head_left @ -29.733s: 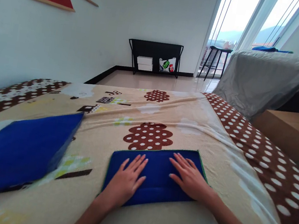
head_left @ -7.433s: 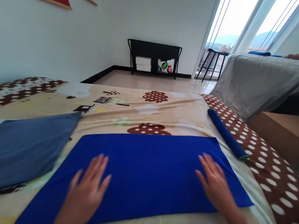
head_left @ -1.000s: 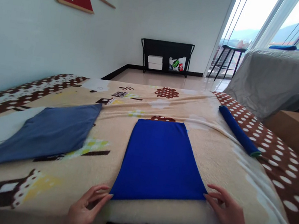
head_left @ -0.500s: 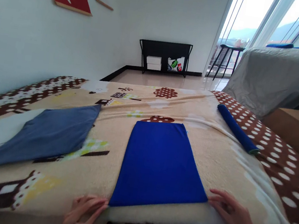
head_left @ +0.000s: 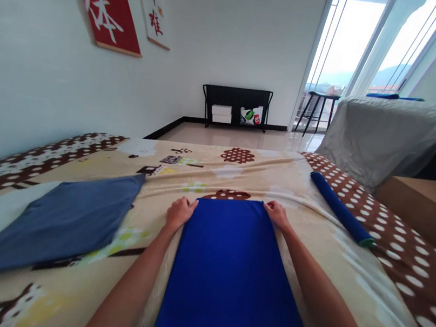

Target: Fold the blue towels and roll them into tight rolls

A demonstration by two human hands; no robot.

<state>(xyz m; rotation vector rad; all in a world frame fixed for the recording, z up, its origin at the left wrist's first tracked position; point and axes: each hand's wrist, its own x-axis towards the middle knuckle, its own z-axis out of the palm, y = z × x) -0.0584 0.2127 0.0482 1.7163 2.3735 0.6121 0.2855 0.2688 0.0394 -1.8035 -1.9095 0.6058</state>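
While the left hand (head_left: 181,212) and right hand (head_left: 276,215) pinch the blue cloth (head_left: 228,274) by its far corners, uneven tugging could skew it.

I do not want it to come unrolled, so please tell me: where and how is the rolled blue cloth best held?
Probably around the middle of the rolled blue cloth, with the right hand coming from above and closing across both long sides. It lies on the blanket as a long, narrow roll with its long sides uncovered; gripped only at one end, it might sag or loosen.
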